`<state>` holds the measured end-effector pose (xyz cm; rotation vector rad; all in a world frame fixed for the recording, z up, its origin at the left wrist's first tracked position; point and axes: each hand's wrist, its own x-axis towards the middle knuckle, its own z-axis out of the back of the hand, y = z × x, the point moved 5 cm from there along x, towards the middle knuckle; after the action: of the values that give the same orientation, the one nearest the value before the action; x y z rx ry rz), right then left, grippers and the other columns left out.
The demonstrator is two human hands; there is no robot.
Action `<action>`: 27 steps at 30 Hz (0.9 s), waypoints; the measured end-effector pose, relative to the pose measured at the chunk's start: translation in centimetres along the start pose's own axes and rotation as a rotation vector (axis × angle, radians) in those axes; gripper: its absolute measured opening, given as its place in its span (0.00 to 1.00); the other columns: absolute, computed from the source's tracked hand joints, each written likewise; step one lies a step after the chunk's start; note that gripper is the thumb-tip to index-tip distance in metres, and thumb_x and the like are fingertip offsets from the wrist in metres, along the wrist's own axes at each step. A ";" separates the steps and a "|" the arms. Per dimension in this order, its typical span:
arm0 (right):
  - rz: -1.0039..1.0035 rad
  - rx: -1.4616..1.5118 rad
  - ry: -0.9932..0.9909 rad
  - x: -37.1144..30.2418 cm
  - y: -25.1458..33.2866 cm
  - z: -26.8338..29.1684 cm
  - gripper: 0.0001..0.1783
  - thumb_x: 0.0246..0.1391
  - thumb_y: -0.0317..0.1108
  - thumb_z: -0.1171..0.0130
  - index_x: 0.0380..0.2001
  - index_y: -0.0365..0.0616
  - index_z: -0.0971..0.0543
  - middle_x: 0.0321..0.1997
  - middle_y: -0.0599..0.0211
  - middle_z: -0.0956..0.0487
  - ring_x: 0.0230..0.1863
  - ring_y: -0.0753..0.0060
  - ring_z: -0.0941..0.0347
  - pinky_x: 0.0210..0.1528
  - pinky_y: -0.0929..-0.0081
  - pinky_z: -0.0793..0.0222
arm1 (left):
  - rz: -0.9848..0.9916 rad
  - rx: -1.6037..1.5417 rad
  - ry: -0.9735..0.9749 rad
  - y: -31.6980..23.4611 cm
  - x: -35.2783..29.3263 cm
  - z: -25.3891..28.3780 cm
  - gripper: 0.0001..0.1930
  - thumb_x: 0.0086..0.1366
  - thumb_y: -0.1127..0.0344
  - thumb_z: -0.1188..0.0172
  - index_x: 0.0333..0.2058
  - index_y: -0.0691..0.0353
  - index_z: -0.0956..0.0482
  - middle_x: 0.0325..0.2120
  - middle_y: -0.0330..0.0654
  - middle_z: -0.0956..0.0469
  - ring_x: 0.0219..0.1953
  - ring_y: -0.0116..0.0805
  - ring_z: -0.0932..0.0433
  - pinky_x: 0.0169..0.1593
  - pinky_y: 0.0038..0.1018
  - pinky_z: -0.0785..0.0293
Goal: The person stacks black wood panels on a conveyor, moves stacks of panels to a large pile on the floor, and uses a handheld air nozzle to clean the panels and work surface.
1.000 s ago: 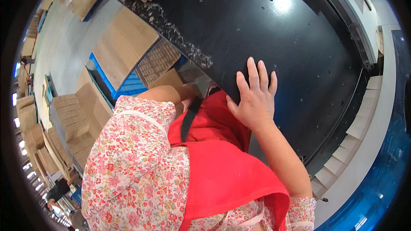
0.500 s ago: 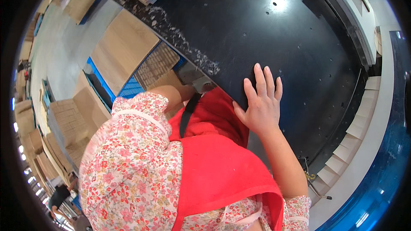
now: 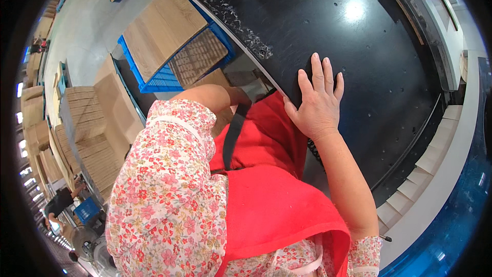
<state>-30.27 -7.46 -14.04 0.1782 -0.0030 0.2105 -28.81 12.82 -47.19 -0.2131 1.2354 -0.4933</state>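
Note:
My right hand (image 3: 319,103) lies palm down on the black worktop (image 3: 369,82), fingers stretched out and a little apart, holding nothing. Its thumb rests close to the worktop's left edge. My left arm reaches down past that edge, beside my red apron (image 3: 271,205). Of my left hand (image 3: 240,96) only a shaded part shows low down. Its fingers, and whatever they may touch, are hidden from sight.
Wood-grain boards (image 3: 164,28) sit on a blue pallet (image 3: 123,46) to the left. Stacked brown panels (image 3: 84,115) stand further left. White flaps (image 3: 425,159) line the machine's right side. Far off at lower left, another person (image 3: 59,202) is at work.
The view has shifted, so the pallet and worktop edge appear further right. My right hand stays flat on the worktop; my left arm still reaches down.

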 end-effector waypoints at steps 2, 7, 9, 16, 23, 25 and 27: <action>0.005 0.021 -0.006 0.0 -0.1 -0.1 0.33 0.47 0.51 0.36 0.55 0.49 0.26 0.75 0.55 0.49 0.76 0.52 0.60 0.72 0.44 0.67 | 0.083 0.098 0.033 -0.7 0.5 -0.2 0.25 0.54 0.42 0.39 0.42 0.53 0.17 0.39 0.43 0.17 0.43 0.37 0.19 0.47 0.36 0.25; 0.015 0.042 -0.022 -0.3 -0.4 0.1 0.31 0.47 0.49 0.36 0.53 0.48 0.24 0.74 0.55 0.49 0.75 0.51 0.59 0.72 0.43 0.66 | -0.178 0.160 0.123 -1.9 0.1 -0.1 0.16 0.51 0.51 0.37 0.32 0.54 0.14 0.30 0.44 0.17 0.36 0.38 0.19 0.42 0.38 0.26; 0.029 0.048 -0.027 -0.4 -0.4 0.1 0.29 0.48 0.49 0.37 0.52 0.47 0.23 0.74 0.54 0.48 0.75 0.50 0.58 0.72 0.43 0.66 | -0.214 0.241 0.124 -1.9 0.7 0.1 0.14 0.50 0.54 0.36 0.32 0.55 0.14 0.30 0.44 0.17 0.36 0.39 0.19 0.41 0.39 0.26; 0.024 0.063 -0.034 -0.3 -0.6 0.2 0.27 0.48 0.48 0.36 0.50 0.47 0.22 0.73 0.56 0.46 0.75 0.51 0.57 0.72 0.45 0.65 | -0.152 0.332 0.215 -5.6 -4.2 2.4 0.23 0.48 0.57 0.32 0.45 0.56 0.18 0.46 0.48 0.20 0.50 0.46 0.24 0.54 0.40 0.30; 0.032 0.072 -0.074 -0.1 -0.4 0.4 0.26 0.46 0.47 0.35 0.47 0.45 0.22 0.72 0.56 0.43 0.74 0.52 0.54 0.72 0.45 0.64 | -0.610 0.520 -0.900 -1.7 -12.1 3.8 0.29 0.50 0.48 0.33 0.49 0.56 0.22 0.51 0.50 0.25 0.49 0.49 0.23 0.54 0.43 0.28; 0.041 0.066 -0.057 0.3 -0.2 0.5 0.26 0.45 0.47 0.34 0.46 0.44 0.22 0.72 0.55 0.43 0.74 0.51 0.53 0.72 0.45 0.64 | -0.262 0.423 -1.209 1.6 -13.9 5.8 0.25 0.53 0.50 0.35 0.47 0.56 0.23 0.52 0.48 0.27 0.50 0.48 0.24 0.56 0.40 0.31; 0.080 0.066 -0.066 0.5 -0.1 0.5 0.26 0.44 0.45 0.34 0.45 0.41 0.23 0.72 0.52 0.43 0.73 0.48 0.52 0.71 0.44 0.62 | 0.058 0.154 -1.303 3.8 -14.7 5.9 0.23 0.57 0.51 0.37 0.47 0.57 0.23 0.51 0.46 0.27 0.50 0.47 0.24 0.56 0.38 0.31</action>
<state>-29.80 -7.53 -13.61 0.2508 -0.0690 0.2845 -25.88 22.44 -34.41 -0.2923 -0.0684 -0.2837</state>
